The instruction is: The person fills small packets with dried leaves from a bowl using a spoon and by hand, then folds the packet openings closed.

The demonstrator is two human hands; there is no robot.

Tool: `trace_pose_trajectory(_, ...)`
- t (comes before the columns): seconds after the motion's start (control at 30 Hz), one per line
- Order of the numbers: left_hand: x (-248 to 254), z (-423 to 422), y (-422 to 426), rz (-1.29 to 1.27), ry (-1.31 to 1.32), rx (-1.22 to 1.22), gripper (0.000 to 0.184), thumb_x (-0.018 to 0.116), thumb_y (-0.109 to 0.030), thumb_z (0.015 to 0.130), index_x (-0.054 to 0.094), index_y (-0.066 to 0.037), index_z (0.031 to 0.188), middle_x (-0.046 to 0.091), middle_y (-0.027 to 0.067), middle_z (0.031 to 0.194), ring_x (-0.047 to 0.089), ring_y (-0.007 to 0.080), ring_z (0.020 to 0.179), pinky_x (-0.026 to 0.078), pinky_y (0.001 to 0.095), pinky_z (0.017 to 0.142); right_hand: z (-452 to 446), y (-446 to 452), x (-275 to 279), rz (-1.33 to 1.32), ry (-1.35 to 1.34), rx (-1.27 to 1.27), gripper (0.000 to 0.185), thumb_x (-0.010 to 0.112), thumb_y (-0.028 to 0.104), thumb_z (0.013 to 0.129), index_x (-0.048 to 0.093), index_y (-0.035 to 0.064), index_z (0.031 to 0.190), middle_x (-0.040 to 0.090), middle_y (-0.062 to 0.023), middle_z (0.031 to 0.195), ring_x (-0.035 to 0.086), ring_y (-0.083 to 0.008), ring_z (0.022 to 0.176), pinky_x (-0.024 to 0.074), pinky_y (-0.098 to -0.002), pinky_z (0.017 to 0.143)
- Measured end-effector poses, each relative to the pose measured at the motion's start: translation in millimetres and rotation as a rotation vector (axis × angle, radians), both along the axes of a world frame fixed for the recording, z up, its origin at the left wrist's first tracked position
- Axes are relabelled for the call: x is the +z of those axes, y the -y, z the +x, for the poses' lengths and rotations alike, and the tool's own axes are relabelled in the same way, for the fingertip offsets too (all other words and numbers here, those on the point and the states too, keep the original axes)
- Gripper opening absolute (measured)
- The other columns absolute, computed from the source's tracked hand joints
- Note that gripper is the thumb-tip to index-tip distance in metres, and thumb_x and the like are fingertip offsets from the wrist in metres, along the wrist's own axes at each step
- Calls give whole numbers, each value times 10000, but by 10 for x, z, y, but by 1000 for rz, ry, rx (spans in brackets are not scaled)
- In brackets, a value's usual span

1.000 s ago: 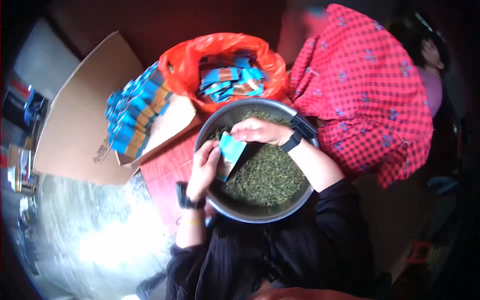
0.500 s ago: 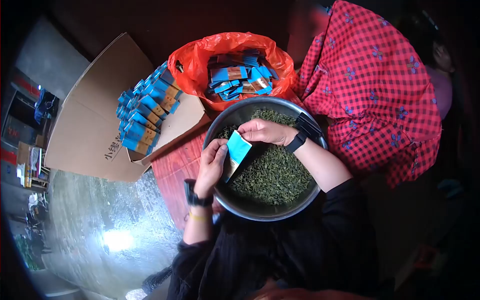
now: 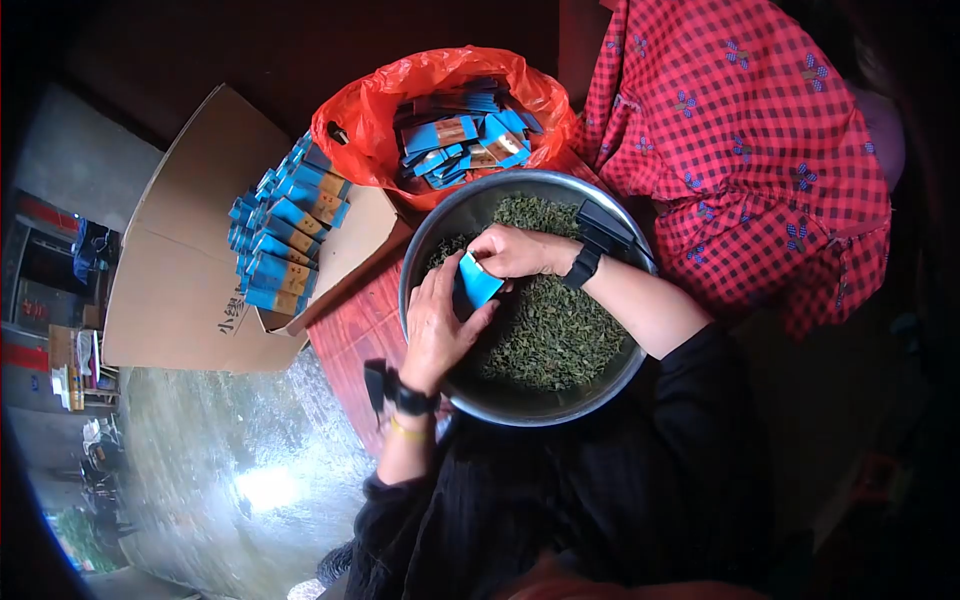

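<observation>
A small blue packet (image 3: 479, 284) is held over a wide metal basin (image 3: 572, 411) of loose dried tea leaves (image 3: 555, 340). My left hand (image 3: 437, 325) wraps around the packet from the left, its thumb across the front and its fingers behind. At the packet's upper edge, the bent fingers of my right hand (image 3: 512, 252) are closed on its rim; whether they also pinch some leaves is hidden. Each wrist wears a black strap with a device.
Beyond the basin, an orange-red plastic bag (image 3: 545, 95) holds many blue packets. More blue packets (image 3: 285, 245) are stacked in an open cardboard box (image 3: 185, 270) at left. Red checked cloth (image 3: 740, 170) on another person borders the basin at right.
My left hand has slid up around the packet, covering more of it. My right hand has come in closer, with its fingers curled at the top edge. The view has shifted slightly.
</observation>
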State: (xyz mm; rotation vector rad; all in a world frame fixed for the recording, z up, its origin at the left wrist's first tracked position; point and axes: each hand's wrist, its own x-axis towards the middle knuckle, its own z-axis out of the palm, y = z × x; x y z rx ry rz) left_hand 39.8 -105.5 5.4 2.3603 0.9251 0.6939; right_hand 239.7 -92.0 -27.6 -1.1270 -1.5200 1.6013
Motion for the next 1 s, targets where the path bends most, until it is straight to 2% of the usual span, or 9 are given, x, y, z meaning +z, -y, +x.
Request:
trace_pose_trajectory(0.07, -102, -15, -45, 56, 53, -40, 661, 779, -220, 726, 487, -22, 1285, 616, 177, 1038, 588, 354, 1004, 433, 407, 881, 11, 20, 26, 42, 21, 87, 131, 563, 115, 834, 638, 22, 781, 604, -12, 649, 573, -93, 551, 473, -250, 488)
trace_pose_trajectory(0.23, -102, -13, -53, 72, 54, -33, 602, 756, -211, 744, 515, -23, 1263, 623, 186, 1098, 590, 345, 1031, 437, 409, 902, 23, 37, 119, 67, 92, 53, 63, 552, 14, 771, 592, 3, 724, 580, -40, 579, 563, -117, 506, 436, -265, 457)
trace_pose_trajectory(0.3, -83, -13, -48, 38, 35, -52, 570, 743, -205, 750, 532, -13, 1244, 629, 185, 1098, 595, 348, 1031, 454, 416, 900, 48, 29, 127, 158, 331, 71, 118, 558, 86, 821, 606, 8, 746, 595, -42, 604, 581, -124, 529, 484, -272, 495)
trace_pose_trajectory(0.4, -117, -18, -45, 14, 63, -52, 555, 734, -202, 752, 538, -7, 1233, 633, 182, 1092, 602, 353, 1022, 471, 422, 887, 52, 30, 125, 89, 319, 92, 127, 553, 95, 824, 599, 7, 745, 586, -48, 579, 583, -137, 513, 478, -284, 489)
trace_pose_trajectory(0.57, -72, -4, -46, 8, 62, -64, 550, 729, -208, 757, 536, -9, 1231, 628, 186, 1101, 603, 355, 1022, 476, 421, 887, 94, -2, 81, 138, 294, 126, 159, 587, 147, 837, 604, 11, 755, 594, -57, 579, 582, -133, 511, 464, -290, 473)
trace_pose_trajectory(0.73, -89, -6, -49, -32, 52, -81, 542, 722, -208, 760, 537, -14, 1231, 628, 188, 1097, 604, 358, 1017, 479, 418, 885, 114, 13, 90, 349, 420, 123, 256, 627, 260, 829, 624, 13, 762, 610, -74, 592, 595, -146, 542, 448, -320, 503)
trace_pose_trajectory(0.83, -132, -14, -47, -50, 78, -74, 533, 725, -211, 759, 545, -15, 1221, 632, 195, 1074, 613, 367, 986, 485, 415, 866, 122, 17, 111, 286, 513, 119, 300, 635, 311, 824, 633, 17, 765, 615, -74, 598, 596, -157, 551, 439, -331, 520)
trace_pose_trajectory(0.93, -116, -5, -38, -79, 80, -45, 523, 726, -211, 758, 553, -13, 1211, 635, 202, 1042, 621, 372, 946, 492, 412, 838, 138, 64, 213, 270, 409, 77, 272, 636, 267, 797, 590, 5, 741, 585, -73, 585, 566, -160, 540, 415, -335, 506)
trace_pose_trajectory(1.0, -84, 2, -29, -79, 71, -49, 520, 725, -209, 758, 556, -12, 1208, 636, 202, 1034, 622, 372, 933, 492, 415, 827, 162, 50, 177, 284, 401, 78, 306, 650, 309, 809, 603, 10, 761, 589, -65, 598, 571, -156, 559, 416, -326, 516)
